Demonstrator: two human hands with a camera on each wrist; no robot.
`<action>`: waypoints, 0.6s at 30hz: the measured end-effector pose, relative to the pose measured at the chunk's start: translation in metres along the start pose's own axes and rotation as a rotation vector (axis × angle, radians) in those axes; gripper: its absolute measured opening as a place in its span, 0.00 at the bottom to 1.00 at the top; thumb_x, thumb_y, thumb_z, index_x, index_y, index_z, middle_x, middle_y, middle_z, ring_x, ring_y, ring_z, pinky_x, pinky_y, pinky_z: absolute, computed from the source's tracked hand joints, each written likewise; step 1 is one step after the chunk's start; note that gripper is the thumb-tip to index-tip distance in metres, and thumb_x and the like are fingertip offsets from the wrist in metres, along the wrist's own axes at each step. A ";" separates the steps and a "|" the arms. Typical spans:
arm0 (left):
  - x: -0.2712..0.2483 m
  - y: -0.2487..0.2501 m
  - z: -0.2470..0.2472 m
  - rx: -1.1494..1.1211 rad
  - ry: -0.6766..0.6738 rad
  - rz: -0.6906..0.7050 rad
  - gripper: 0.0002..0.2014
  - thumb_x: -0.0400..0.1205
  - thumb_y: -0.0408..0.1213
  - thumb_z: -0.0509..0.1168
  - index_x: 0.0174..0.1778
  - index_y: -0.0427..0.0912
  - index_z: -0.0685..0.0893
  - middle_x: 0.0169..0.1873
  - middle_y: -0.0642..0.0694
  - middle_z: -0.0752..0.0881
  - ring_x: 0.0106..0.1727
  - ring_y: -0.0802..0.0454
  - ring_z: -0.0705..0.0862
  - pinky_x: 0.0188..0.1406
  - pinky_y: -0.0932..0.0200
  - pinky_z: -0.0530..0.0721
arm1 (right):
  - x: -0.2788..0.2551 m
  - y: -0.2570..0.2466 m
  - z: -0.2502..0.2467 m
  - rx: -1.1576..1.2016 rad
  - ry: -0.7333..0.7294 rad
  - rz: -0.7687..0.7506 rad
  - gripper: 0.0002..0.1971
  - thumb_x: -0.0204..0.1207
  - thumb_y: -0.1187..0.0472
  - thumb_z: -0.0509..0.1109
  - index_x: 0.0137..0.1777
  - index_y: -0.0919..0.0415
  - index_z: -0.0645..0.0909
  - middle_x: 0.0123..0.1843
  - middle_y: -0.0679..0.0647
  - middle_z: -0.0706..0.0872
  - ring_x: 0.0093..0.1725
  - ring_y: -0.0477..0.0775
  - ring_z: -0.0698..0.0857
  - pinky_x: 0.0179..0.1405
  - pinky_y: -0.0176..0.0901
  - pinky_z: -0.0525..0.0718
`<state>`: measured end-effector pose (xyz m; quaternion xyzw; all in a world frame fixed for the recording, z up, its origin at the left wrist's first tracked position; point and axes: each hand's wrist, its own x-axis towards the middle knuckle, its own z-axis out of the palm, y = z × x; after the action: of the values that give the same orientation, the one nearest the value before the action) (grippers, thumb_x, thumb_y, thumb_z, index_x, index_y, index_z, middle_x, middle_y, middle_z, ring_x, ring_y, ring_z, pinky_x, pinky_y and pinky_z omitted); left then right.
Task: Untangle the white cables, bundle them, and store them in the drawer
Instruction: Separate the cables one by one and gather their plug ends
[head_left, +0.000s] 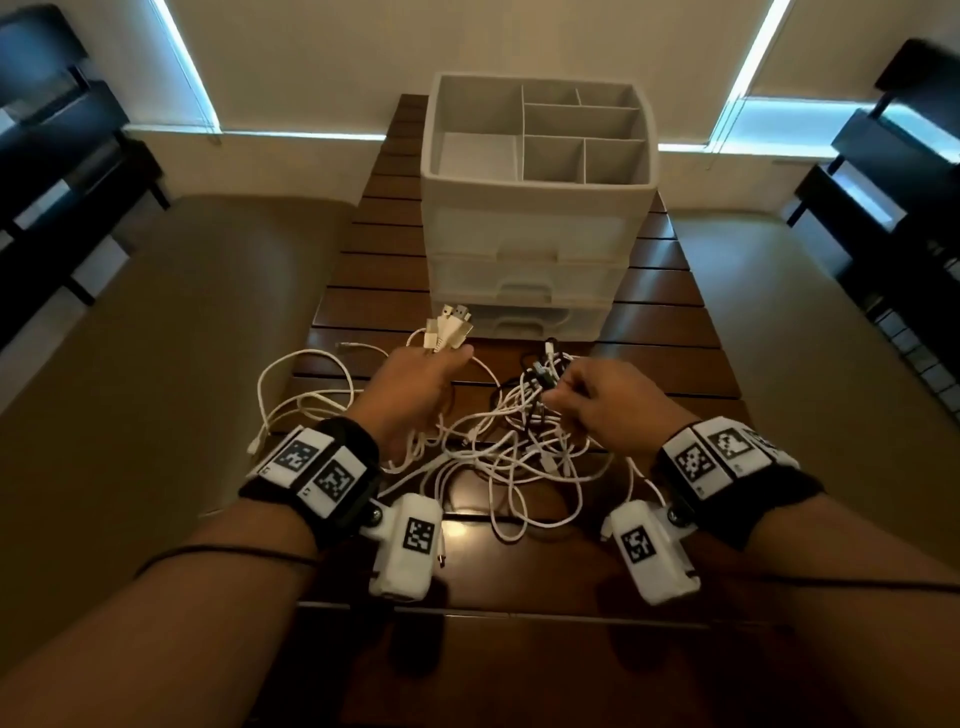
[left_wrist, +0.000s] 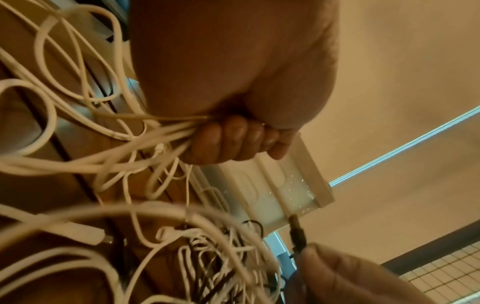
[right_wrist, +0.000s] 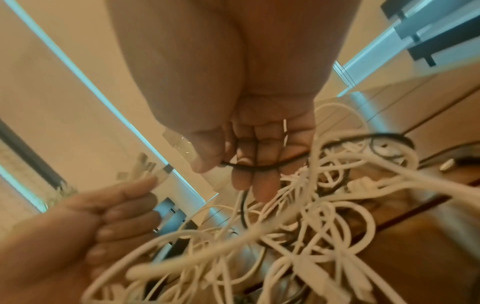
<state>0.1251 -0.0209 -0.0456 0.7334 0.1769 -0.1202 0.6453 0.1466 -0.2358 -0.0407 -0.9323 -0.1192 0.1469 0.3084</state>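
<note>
Left hand (head_left: 415, 384) grips white cables (head_left: 498, 457) (plugs up); right hand (head_left: 608, 400) pinches black cable (right_wrist: 249, 165).

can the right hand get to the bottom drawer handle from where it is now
Probably not yet. The path looks free: the bottom drawer handle sits just beyond the right hand. But that hand's grip is on a black cable in the tangle, so it must let go first.

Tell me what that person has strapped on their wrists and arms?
Both arms are bare, with no sleeves or gloves. Each wrist wears a wide black band topped with white tiles bearing black-and-white square code markers. A white boxy camera unit hangs under each wrist on a small bracket, with its own marker. A thin black cable runs back along each forearm.
</note>
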 end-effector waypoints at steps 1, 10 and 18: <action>-0.001 -0.001 0.003 -0.013 -0.030 0.006 0.20 0.84 0.49 0.65 0.28 0.46 0.73 0.18 0.52 0.67 0.18 0.56 0.63 0.17 0.63 0.61 | 0.001 -0.002 0.001 0.053 0.006 0.010 0.13 0.79 0.50 0.69 0.40 0.60 0.81 0.33 0.54 0.88 0.33 0.49 0.87 0.40 0.48 0.86; -0.016 -0.013 0.028 -0.024 -0.132 0.126 0.08 0.81 0.41 0.71 0.40 0.41 0.85 0.21 0.55 0.83 0.22 0.64 0.79 0.21 0.71 0.73 | 0.000 -0.028 0.021 0.557 0.064 0.092 0.02 0.80 0.68 0.66 0.46 0.63 0.78 0.39 0.62 0.87 0.35 0.58 0.88 0.46 0.60 0.88; -0.020 -0.006 0.042 -0.195 -0.095 0.111 0.13 0.86 0.37 0.63 0.34 0.43 0.80 0.16 0.57 0.77 0.16 0.65 0.74 0.16 0.72 0.71 | 0.002 -0.030 0.033 0.454 0.246 -0.013 0.06 0.74 0.64 0.75 0.43 0.61 0.80 0.38 0.57 0.89 0.33 0.49 0.90 0.35 0.47 0.91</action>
<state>0.1066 -0.0642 -0.0485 0.6694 0.1162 -0.1012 0.7267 0.1326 -0.1941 -0.0480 -0.8492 -0.0505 0.0534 0.5230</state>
